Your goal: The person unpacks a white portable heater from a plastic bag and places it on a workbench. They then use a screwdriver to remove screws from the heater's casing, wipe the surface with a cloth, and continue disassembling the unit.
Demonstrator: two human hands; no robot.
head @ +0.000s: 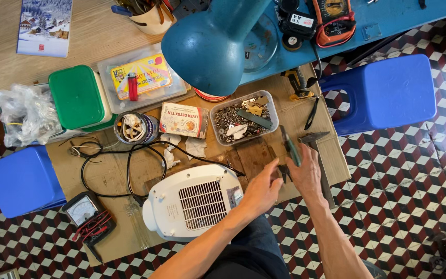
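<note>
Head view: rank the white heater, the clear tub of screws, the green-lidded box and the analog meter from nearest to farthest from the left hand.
1. White heater, just left of the left hand.
2. Clear tub of screws, above it.
3. Analog meter, far left, near the board's edge.
4. Green-lidded box, upper left.
</note>
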